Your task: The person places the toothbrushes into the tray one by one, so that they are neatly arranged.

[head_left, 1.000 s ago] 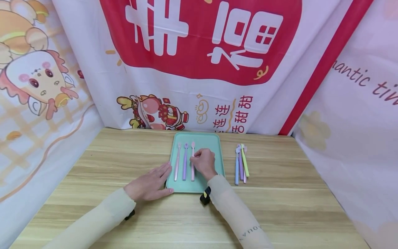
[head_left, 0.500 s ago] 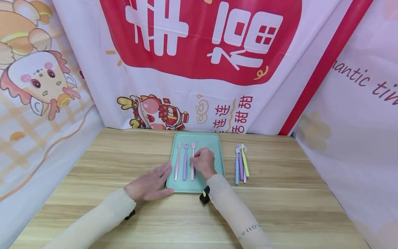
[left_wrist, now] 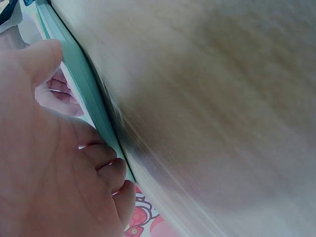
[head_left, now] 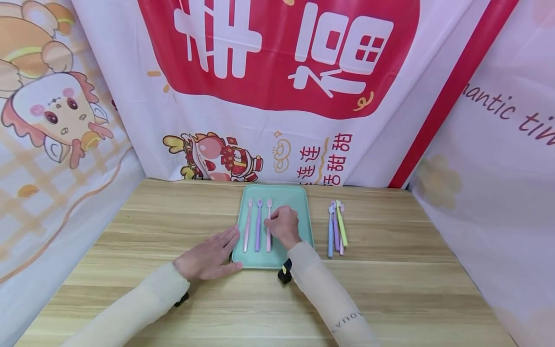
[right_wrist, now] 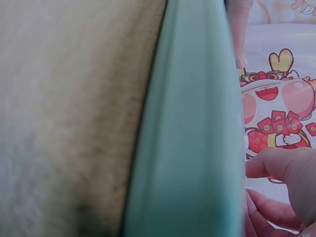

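Note:
On the mint-green tray [head_left: 295, 195] three toothbrushes lie side by side, heads away from me: a pink toothbrush [head_left: 247, 231] at the left, a purple toothbrush [head_left: 257, 231] in the middle, and another pink toothbrush [head_left: 268, 243] at the right. My right hand [head_left: 284, 225] pinches that right-hand pink one around the middle of its handle; in the right wrist view the toothbrush is hidden behind the tray's side. With fingers stretched out, my left hand [head_left: 210, 255] rests against the tray's left edge, its thumb at the near left corner. The left wrist view shows its palm [left_wrist: 54, 163] beside the rim.
Right of the tray, a loose bunch of several toothbrushes [head_left: 336, 229] in blue, purple, yellow-green and pink lies on the wooden table [head_left: 390, 289]. A printed cloth [head_left: 260, 106] hangs behind the table's far edge, with more cloth at both sides.

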Available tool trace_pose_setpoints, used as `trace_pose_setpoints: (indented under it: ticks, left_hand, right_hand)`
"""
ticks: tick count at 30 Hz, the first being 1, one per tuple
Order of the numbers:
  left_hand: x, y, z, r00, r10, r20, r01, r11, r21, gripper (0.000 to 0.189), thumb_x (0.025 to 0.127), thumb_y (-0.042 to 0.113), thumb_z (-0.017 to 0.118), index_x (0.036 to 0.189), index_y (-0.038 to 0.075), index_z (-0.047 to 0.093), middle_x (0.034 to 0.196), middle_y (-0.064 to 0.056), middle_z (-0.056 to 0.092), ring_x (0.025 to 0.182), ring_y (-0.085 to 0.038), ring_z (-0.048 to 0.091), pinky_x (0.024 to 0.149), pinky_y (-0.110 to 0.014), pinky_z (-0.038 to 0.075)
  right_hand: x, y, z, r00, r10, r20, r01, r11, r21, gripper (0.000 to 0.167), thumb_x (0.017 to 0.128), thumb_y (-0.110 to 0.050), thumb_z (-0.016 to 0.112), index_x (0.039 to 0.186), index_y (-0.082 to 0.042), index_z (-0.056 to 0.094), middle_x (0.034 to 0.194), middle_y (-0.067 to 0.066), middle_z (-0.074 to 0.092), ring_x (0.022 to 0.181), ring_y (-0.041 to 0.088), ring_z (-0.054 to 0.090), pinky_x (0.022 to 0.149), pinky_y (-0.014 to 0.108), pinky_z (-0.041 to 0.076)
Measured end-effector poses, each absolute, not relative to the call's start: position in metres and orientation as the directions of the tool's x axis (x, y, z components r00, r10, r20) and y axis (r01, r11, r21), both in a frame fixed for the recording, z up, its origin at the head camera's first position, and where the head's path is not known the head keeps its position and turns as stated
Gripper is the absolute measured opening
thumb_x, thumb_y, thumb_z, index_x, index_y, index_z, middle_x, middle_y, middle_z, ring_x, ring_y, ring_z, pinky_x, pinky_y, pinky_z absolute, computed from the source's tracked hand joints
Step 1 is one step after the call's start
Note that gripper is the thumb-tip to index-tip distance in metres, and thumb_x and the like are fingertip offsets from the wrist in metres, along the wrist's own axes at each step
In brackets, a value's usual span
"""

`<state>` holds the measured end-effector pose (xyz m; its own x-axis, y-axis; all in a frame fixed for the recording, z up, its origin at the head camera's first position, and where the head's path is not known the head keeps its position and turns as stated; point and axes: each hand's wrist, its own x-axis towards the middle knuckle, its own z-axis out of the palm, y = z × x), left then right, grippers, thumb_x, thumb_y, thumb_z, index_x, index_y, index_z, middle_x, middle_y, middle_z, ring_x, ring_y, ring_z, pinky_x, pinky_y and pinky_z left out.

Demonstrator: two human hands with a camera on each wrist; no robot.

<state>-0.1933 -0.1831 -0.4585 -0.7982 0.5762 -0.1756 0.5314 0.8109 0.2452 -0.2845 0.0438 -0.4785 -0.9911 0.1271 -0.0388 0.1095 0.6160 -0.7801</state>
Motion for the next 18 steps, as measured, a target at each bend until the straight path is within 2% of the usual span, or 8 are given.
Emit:
trace_pose_setpoints:
  ticks: [18]
  left_hand:
    - [-0.1947,-0.1833,-0.4571,-0.798,0.572,-0.192,0.528,0.816,0.234,0.090,0.107,0.057,0.052,0.165,-0.005,0.023,0.176,-0.023,0.016,0.163,-0.039,0.023,0.132,-0.057,0.026]
  right_hand:
    - [-0.2844,0.0441,-0.4792,-0.992,0.120,-0.038,0.105,0.624,-0.775,0.004,0.089,-0.015,0.082,0.088,-0.011,0.080,0.080,0.001,0.075,0.068,0.013,0.070,0.057,0.025,0.056]
